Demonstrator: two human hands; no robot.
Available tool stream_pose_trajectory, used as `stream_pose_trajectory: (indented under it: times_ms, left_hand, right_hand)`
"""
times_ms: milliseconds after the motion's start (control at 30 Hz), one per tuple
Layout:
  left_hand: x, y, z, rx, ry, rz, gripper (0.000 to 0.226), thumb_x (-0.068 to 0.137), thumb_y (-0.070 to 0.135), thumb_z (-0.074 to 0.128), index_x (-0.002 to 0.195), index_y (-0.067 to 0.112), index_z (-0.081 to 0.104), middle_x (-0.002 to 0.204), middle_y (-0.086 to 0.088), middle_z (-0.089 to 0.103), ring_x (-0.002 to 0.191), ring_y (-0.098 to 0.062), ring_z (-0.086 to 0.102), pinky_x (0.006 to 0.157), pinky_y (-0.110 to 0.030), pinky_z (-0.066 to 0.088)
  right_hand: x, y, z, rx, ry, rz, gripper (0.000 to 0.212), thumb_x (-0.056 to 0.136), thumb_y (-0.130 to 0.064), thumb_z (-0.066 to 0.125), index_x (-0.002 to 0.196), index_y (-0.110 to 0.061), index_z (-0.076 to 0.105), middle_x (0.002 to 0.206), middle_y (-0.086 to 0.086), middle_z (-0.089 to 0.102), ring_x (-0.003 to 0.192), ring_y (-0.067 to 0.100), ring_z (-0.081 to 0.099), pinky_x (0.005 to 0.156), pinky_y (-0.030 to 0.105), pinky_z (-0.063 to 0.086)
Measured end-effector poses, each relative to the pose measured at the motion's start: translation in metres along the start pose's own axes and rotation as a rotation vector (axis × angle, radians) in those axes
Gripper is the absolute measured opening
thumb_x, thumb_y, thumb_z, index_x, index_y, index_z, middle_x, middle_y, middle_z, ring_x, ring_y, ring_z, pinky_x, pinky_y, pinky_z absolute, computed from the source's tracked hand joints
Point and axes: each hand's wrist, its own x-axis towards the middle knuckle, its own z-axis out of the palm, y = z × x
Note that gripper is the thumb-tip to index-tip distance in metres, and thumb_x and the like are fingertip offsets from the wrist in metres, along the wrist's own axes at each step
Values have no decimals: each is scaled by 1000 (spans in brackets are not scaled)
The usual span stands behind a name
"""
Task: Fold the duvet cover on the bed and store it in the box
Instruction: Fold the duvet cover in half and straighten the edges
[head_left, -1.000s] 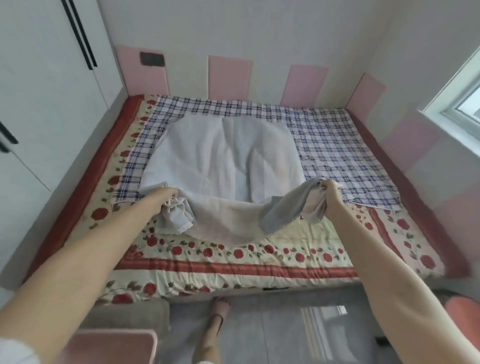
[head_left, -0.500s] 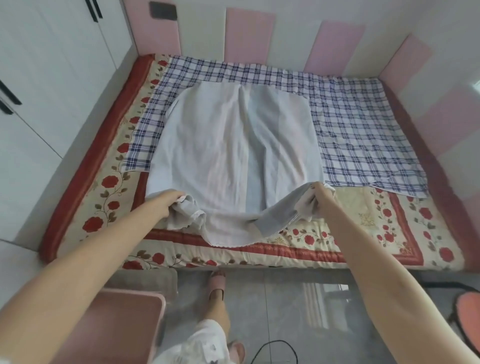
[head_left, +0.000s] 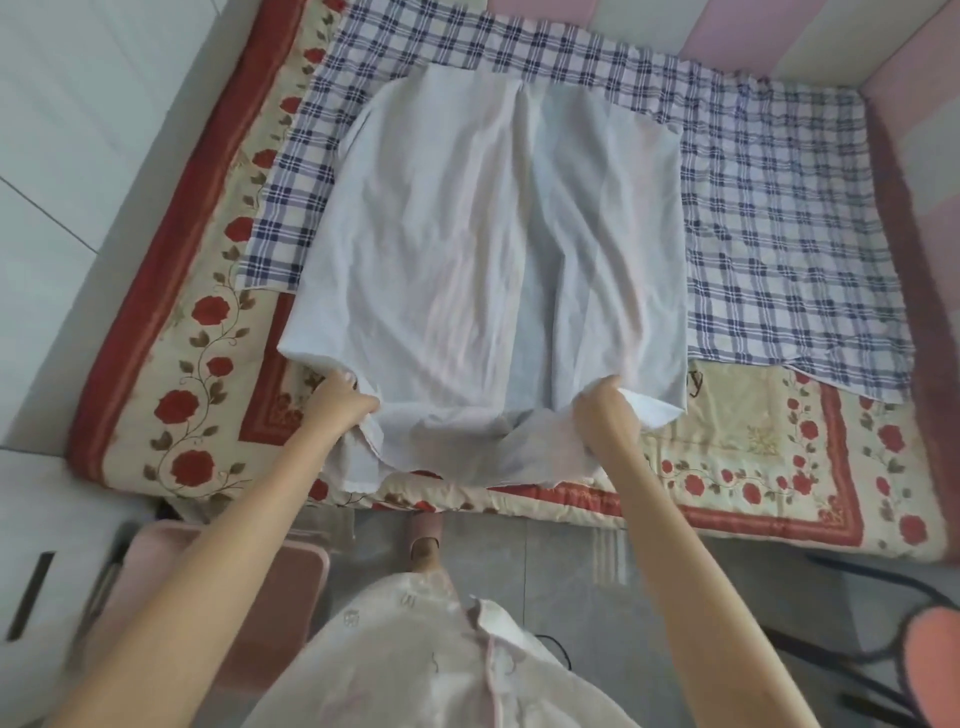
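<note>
Soft, even light is falling on the duvet cover (head_left: 483, 249), leaving only faint grey creases down its middle. Left of it the white cabinet (head_left: 78, 130) is washing out. Around it the wide lens is bowing the bed (head_left: 208, 332) edges, and below it my shirt (head_left: 415, 649) is blurring.

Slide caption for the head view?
Left hand and right hand grip the white fabric duvet cover on the floral quilted bed.

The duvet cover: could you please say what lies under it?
The duvet cover lies on a plaid sheet farther back and a rose-patterned quilt nearer; where they meet is covered.
</note>
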Motion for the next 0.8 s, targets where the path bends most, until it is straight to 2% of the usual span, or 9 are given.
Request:
stream_pose_trajectory:
  times_ms: [133,200,267,367,467,567,667,733,800]
  left_hand:
    - [-11,12,9,196,-228,-72,34,84,14,60,113,-1,51,93,-12,55,90,-27,56,69,-31,38]
    - [-17,13,14,220,-241,-83,39,85,14,61,118,-2,47,82,-5,50,85,-24,53,68,-30,37]
    - [-21,10,18,181,-152,-51,44,82,13,64,119,-1,43,81,-4,48,83,-24,51,65,-30,37]
    - [-31,8,22,140,78,14,47,79,11,64,120,2,44,103,-16,58,87,-30,55,62,-32,34]
    - [-46,8,27,126,321,75,55,80,10,69,128,5,44,112,-15,62,99,-33,59,68,-32,38]
    - [-65,5,32,-19,411,99,63,78,15,74,133,5,44,120,-14,60,109,-32,57,76,-32,40]
    - [-81,3,37,-149,442,155,68,77,17,77,135,4,44,129,-11,57,119,-28,52,90,-31,40]
    - [-92,3,39,-208,451,192,65,76,14,77,133,4,46,127,-9,57,119,-26,51,91,-27,38]
    - [-102,4,42,-301,454,212,62,76,11,77,131,6,47,121,-3,56,115,-20,51,89,-24,36]
  right_hand:
    - [-21,-25,21,17,-71,-133,63,90,-5,40,146,-6,11,64,2,53,55,20,51,46,27,33]
    - [-25,-27,26,98,-173,-215,59,89,-8,42,144,-19,24,60,-1,50,56,20,52,50,28,36]
    - [-33,-29,25,163,-307,-304,32,90,-11,46,119,-22,53,67,-6,52,69,19,55,57,26,39]
    - [-37,-27,23,280,-476,-379,14,90,-11,55,89,-19,65,81,-15,59,83,10,56,69,19,43]
    - [-40,-15,14,372,-745,-448,21,85,-6,51,97,-15,66,95,-4,65,89,8,60,78,24,48]
    - [-32,-4,-1,334,-1080,-543,52,74,0,48,124,-14,51,122,8,57,114,16,56,97,31,47]
    - [-24,1,-6,-1,-881,-883,49,83,1,57,126,-20,46,117,5,60,105,18,60,87,29,50]
    - [-22,1,-10,-104,-597,-1025,35,81,-2,61,112,-17,57,96,7,69,83,24,65,67,34,50]
    - [-19,1,-14,-155,-336,-1158,26,70,-3,57,90,-15,67,67,6,67,60,27,62,48,27,39]
